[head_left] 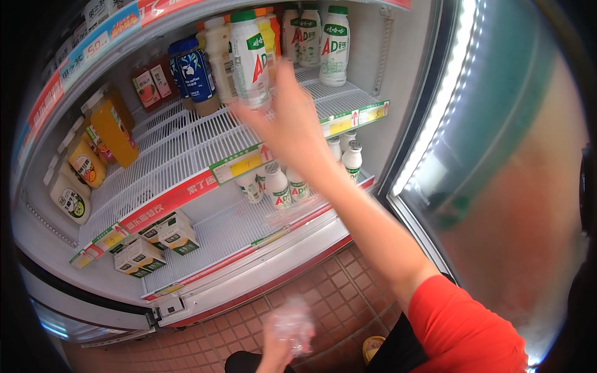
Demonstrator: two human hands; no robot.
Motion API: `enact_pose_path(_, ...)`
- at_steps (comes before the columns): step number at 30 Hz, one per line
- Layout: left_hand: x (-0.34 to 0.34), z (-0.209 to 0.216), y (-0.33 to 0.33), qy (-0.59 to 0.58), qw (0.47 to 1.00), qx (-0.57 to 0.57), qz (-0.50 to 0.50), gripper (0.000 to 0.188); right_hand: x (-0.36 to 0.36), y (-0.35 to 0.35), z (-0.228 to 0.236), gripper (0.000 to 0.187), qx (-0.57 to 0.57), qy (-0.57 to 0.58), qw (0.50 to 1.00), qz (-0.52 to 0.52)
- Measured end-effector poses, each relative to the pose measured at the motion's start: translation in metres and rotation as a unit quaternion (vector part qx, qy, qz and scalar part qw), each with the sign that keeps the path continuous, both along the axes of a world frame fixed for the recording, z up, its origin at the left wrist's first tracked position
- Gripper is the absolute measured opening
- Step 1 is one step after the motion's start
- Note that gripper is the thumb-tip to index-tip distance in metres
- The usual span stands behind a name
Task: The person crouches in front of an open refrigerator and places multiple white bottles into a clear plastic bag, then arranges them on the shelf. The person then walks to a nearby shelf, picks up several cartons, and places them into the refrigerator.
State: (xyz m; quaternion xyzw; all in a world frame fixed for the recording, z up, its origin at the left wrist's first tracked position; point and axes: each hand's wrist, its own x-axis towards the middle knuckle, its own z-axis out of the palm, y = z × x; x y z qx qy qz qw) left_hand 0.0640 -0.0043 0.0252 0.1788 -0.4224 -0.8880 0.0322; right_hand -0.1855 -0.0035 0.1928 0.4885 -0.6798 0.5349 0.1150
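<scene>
My right hand (289,124) reaches into an open fridge, blurred by motion, with thumb and fingers spread apart. Just beyond it, a white bottle with a green cap (247,59) stands upright at the front of the upper shelf; I cannot tell whether the hand touches it. Lower down, above the floor, my left hand (273,345) is closed around a crumpled piece of clear plastic wrap (292,326), also blurred.
Similar white bottles (334,46) stand to the right; blue-labelled bottles (198,74) and yellow juice bottles (112,133) are further left. The lower shelf holds boxed cartons (140,256) and small white bottles (278,186). A glass door (497,155) stands open at right.
</scene>
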Motion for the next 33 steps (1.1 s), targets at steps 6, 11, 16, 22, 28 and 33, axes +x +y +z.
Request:
enact_pose_path(6, -0.026, -0.040, 0.029, -0.050, 0.995, -0.042, -0.070, 0.035, -0.125, -0.048, 0.055, 0.047, 0.119, -0.125, 0.948, -0.268)
enact_pose_path(11, -0.010, -0.035, 0.022, -0.086, 0.990, -0.087, -0.073, 0.038, -0.166, -0.001, 0.034, 0.065, 0.059, -0.052, 0.937, -0.340)
enact_pose_path(16, -0.001, -0.030, 0.034, -0.005, 0.964, -0.146, -0.222, 0.034, -0.235, 0.074, 0.012, 0.053, 0.119, -0.087, 0.938, -0.315)
enact_pose_path(22, -0.011, -0.040, 0.042, 0.082, 0.973, -0.053, -0.207, 0.024, -0.343, 0.093, 0.029, 0.056, 0.208, 0.025, 0.928, -0.309)
enact_pose_path(28, 0.023, -0.035, 0.052, 0.024, 0.967, 0.014, -0.255, 0.012, -0.200, 0.082, 0.024, 0.059, 0.030, 0.208, 0.922, -0.326)
enact_pose_path(33, 0.041, -0.012, 0.058, -0.082, 0.975, 0.164, -0.127, 0.012, 0.000, 0.198, -0.019, 0.040, 0.334, 0.427, 0.788, -0.291)
